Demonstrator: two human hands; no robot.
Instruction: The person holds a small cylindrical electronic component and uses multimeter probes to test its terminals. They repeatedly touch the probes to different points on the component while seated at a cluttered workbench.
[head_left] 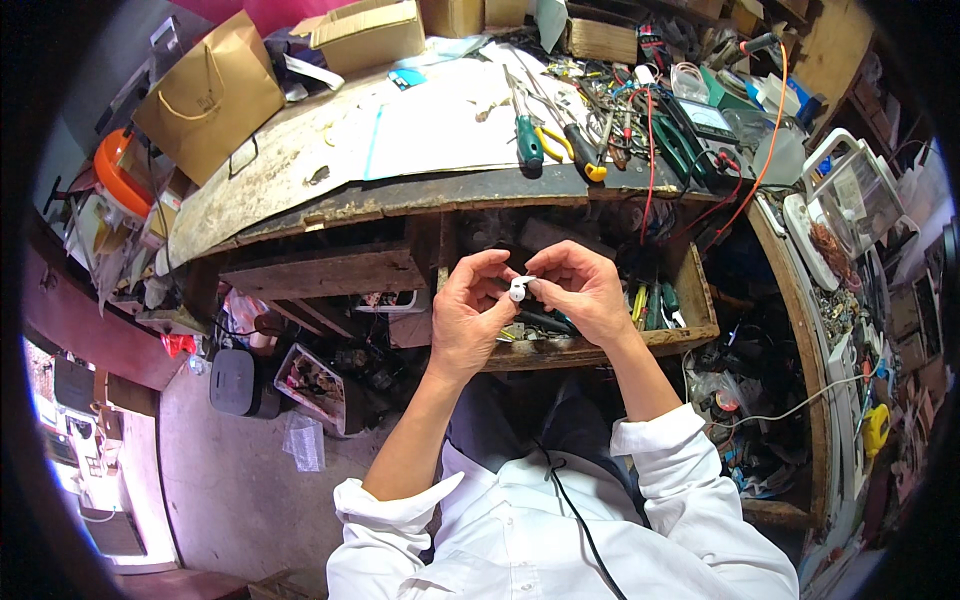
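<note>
Between my two hands is a small white piece [518, 290] with a rounded end and a dark spot; its exact kind is too small to make out. My left hand [472, 308] pinches it from one side, thumb and fingers closed. From the other side my right hand [580, 290] grips it with thumb and forefinger, the other fingers curled. Both hands hover over a pulled-out wooden drawer [600, 352] holding several tools, among them green-handled ones [662, 305].
On the bench [300, 215] above lie white paper sheets [430, 125], a green-handled screwdriver [528, 145] and a black-and-yellow one [585, 155]. A paper bag [210, 100] and a cardboard box [368, 38] stand at the back. At left on the floor sits a bin [318, 385].
</note>
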